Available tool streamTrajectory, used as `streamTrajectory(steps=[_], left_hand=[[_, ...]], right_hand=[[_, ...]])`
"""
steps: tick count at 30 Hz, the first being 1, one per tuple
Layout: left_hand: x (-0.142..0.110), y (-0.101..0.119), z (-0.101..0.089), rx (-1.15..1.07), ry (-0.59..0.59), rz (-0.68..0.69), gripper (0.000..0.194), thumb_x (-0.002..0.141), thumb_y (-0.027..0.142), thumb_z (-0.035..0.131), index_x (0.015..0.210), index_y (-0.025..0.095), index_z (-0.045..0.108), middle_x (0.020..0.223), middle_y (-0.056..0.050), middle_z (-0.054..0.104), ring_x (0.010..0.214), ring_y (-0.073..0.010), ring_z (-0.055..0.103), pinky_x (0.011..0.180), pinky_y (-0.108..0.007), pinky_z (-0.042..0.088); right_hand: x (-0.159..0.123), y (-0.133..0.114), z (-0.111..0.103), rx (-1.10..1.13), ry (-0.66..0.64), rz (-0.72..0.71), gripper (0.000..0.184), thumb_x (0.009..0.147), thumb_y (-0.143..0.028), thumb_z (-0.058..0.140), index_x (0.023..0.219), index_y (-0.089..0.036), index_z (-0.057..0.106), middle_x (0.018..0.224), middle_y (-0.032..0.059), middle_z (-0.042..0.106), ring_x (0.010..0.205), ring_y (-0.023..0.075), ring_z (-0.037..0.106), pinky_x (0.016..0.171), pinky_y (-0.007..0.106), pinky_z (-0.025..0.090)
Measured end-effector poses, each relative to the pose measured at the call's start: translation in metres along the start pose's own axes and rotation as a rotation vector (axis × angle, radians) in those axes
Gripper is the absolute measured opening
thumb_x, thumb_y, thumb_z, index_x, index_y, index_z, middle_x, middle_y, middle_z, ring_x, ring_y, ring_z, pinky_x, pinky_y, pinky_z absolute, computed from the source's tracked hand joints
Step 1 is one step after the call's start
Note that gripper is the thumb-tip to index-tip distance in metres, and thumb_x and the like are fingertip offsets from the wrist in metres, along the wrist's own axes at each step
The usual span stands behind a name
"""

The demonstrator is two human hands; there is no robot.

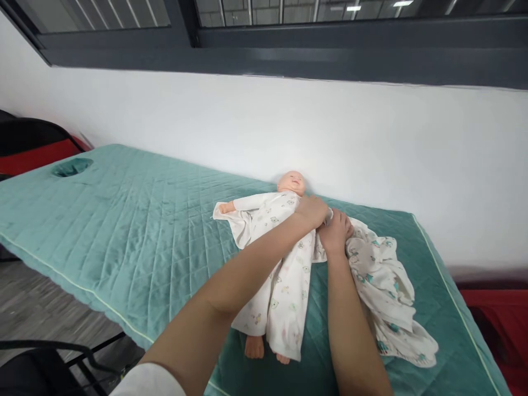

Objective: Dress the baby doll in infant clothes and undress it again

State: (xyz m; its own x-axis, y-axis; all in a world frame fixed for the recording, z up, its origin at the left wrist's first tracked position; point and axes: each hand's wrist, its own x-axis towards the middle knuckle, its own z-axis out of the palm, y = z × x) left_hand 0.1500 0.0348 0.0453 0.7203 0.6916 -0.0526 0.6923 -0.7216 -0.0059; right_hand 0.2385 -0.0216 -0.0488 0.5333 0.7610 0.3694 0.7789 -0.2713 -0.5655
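Note:
A baby doll [291,182] lies on its back on a green quilted bed cover, head toward the wall and bare feet toward me. It has on a white printed outfit [289,291], with a loose flap spread under its arm at the left of the view. At the doll's other arm, my left hand [313,211] is closed on the outfit's sleeve by the shoulder. Just beside it, my right hand [335,232] is closed around the sleeve's end. My fingers hide most of that sleeve and the doll's arm inside it.
A crumpled white printed cloth [383,291] lies right of my right forearm. The green bed [136,220] stretches left, with a face hole [72,166] at its far end. Behind are a white wall and dark window frame. Red furniture [499,324] stands at the right, a black chair [37,368] lower left.

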Motion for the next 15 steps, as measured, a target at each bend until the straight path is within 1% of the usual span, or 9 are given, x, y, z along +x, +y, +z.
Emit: streamTrajectory(steps=[3, 7, 11, 15], left_hand=[[0.008, 0.004, 0.01, 0.042, -0.016, -0.004, 0.026, 0.087, 0.019, 0.058, 0.107, 0.009, 0.07, 0.124, -0.022, 0.063, 0.115, -0.0337, 0.058, 0.096, -0.047, 0.042], [0.019, 0.001, 0.015, 0.054, -0.061, 0.028, 0.027, 0.086, 0.023, 0.061, 0.108, 0.011, 0.07, 0.123, -0.019, 0.065, 0.111, -0.0323, 0.061, 0.094, -0.045, 0.044], [0.021, -0.001, 0.01, 0.081, -0.08, 0.048, 0.024, 0.088, 0.016, 0.056, 0.106, 0.011, 0.071, 0.12, -0.017, 0.067, 0.11, -0.0318, 0.062, 0.091, -0.043, 0.045], [0.015, -0.005, 0.0, 0.109, -0.099, 0.074, 0.027, 0.084, 0.007, 0.055, 0.105, 0.014, 0.071, 0.115, -0.015, 0.07, 0.107, -0.0307, 0.064, 0.087, -0.04, 0.047]], right_hand=[[0.0, 0.0, -0.001, -0.013, -0.001, 0.005, 0.048, 0.081, -0.03, 0.052, 0.128, -0.018, 0.053, 0.141, 0.0187, 0.053, 0.134, 0.0357, 0.039, 0.109, 0.059, 0.022], [0.0, -0.002, -0.003, -0.027, -0.003, 0.019, 0.05, 0.079, -0.029, 0.054, 0.128, -0.019, 0.054, 0.14, 0.0182, 0.054, 0.133, 0.0362, 0.04, 0.108, 0.06, 0.023], [0.001, 0.0, -0.005, -0.002, 0.011, 0.025, 0.05, 0.078, -0.026, 0.053, 0.127, -0.017, 0.056, 0.139, 0.0176, 0.055, 0.133, 0.036, 0.041, 0.109, 0.059, 0.024], [0.007, 0.008, -0.007, 0.083, 0.074, 0.016, 0.052, 0.073, -0.019, 0.049, 0.124, -0.013, 0.059, 0.132, 0.0168, 0.06, 0.127, 0.0328, 0.048, 0.11, 0.052, 0.028]])
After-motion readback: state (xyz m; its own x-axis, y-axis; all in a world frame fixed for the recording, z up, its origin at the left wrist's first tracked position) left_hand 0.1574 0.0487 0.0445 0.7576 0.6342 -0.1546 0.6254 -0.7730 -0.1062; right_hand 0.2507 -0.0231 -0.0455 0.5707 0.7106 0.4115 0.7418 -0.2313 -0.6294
